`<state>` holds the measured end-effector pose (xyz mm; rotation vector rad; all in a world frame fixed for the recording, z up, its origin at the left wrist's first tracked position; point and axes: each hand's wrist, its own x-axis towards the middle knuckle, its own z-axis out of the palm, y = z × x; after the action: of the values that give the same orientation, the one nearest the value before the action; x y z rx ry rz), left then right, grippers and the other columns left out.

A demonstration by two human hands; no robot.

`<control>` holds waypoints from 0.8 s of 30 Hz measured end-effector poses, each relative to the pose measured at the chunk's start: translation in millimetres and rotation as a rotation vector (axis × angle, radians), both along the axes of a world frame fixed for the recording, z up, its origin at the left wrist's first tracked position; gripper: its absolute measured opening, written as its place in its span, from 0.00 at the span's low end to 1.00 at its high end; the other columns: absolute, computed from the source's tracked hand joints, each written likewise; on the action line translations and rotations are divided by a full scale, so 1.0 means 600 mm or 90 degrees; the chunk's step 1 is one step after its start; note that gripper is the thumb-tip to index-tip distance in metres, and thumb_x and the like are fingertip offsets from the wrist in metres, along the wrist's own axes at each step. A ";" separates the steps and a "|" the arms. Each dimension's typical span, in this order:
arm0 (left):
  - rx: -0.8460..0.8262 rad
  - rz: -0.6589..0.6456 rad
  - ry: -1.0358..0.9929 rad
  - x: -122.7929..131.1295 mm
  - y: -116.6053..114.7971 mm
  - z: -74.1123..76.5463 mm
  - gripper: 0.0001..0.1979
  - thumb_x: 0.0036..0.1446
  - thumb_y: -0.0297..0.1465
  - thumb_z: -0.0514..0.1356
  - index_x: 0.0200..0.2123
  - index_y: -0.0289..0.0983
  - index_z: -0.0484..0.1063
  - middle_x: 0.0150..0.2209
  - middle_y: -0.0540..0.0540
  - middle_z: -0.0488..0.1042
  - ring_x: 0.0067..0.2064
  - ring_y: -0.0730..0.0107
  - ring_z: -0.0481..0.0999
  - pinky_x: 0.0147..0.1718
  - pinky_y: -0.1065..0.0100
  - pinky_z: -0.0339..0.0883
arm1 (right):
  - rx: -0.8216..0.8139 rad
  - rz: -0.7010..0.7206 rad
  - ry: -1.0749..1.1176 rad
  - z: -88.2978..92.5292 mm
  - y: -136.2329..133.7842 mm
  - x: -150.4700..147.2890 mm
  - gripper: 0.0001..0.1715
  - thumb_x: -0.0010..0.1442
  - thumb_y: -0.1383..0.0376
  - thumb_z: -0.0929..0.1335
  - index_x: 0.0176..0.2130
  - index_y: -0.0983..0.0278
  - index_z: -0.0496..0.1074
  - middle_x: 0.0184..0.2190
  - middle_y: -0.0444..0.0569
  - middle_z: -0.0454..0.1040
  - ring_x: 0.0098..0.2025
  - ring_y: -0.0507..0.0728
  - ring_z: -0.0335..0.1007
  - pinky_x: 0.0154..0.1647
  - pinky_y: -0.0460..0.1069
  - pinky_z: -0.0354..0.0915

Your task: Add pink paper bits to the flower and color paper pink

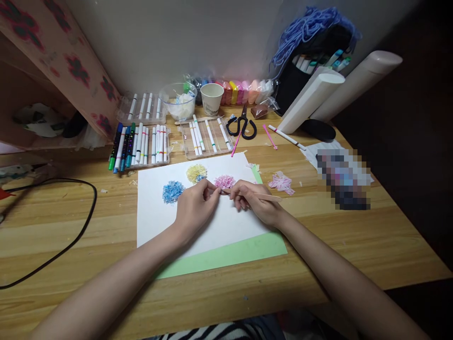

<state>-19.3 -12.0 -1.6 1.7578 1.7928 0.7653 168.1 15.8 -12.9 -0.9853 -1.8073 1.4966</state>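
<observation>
My right hand (253, 200) is closed around a flat wooden craft stick (267, 197), whose thin end points left. My left hand (194, 208) is pinched at the stick's tip; whatever lies between its fingertips is too small to make out. Both hands are over a white sheet of paper (155, 226), which lies on a light green sheet (226, 255). On the white sheet are round clumps of shredded paper: a blue clump (173, 192), a yellow clump (196, 173) with a bit of blue at its edge, and a pink clump (224, 181) just beyond my fingertips.
Pink paper shreds (281, 182) lie right of the sheets. Behind stand marker cases (208, 137), black scissors (242, 127), a paper cup (212, 99) and a clear bowl (179, 104). White bottles (311, 101) rise at the right; a black cable (94, 203) curves at the left.
</observation>
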 end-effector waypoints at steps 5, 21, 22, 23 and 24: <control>0.014 0.025 -0.034 -0.004 0.003 0.002 0.10 0.58 0.37 0.56 0.31 0.37 0.70 0.18 0.55 0.64 0.22 0.75 0.64 0.25 0.71 0.53 | -0.006 0.005 -0.008 0.003 0.002 -0.005 0.24 0.67 0.51 0.55 0.34 0.64 0.69 0.23 0.44 0.68 0.25 0.50 0.64 0.26 0.45 0.58; 0.018 0.051 -0.069 -0.010 0.003 0.004 0.15 0.62 0.34 0.48 0.25 0.37 0.64 0.20 0.52 0.64 0.24 0.72 0.63 0.27 0.69 0.53 | 0.088 -0.034 -0.131 0.067 0.035 -0.069 0.31 0.66 0.50 0.55 0.19 0.62 0.61 0.14 0.41 0.62 0.21 0.50 0.62 0.29 0.48 0.59; 0.022 0.052 -0.066 -0.010 0.003 0.004 0.15 0.62 0.34 0.48 0.25 0.37 0.64 0.21 0.52 0.64 0.24 0.72 0.63 0.27 0.69 0.53 | 0.104 -0.030 -0.150 0.071 0.037 -0.074 0.32 0.66 0.49 0.55 0.18 0.62 0.60 0.14 0.41 0.61 0.21 0.50 0.61 0.29 0.48 0.59; 0.025 0.052 -0.063 -0.010 0.003 0.004 0.15 0.62 0.34 0.48 0.24 0.37 0.64 0.21 0.52 0.65 0.25 0.72 0.63 0.27 0.69 0.53 | 0.123 -0.024 -0.168 0.075 0.038 -0.079 0.32 0.66 0.49 0.55 0.17 0.62 0.59 0.14 0.42 0.61 0.20 0.50 0.60 0.29 0.48 0.58; 0.026 0.052 -0.060 -0.010 0.003 0.004 0.15 0.62 0.34 0.48 0.24 0.37 0.64 0.21 0.52 0.65 0.25 0.72 0.64 0.27 0.69 0.53 | 0.140 -0.017 -0.183 0.077 0.038 -0.082 0.33 0.66 0.48 0.56 0.17 0.62 0.59 0.14 0.42 0.61 0.20 0.50 0.60 0.28 0.48 0.57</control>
<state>-25.3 -10.2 0.8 1.6537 1.8066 0.9086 118.9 38.8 33.5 -1.1523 -2.0976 1.1548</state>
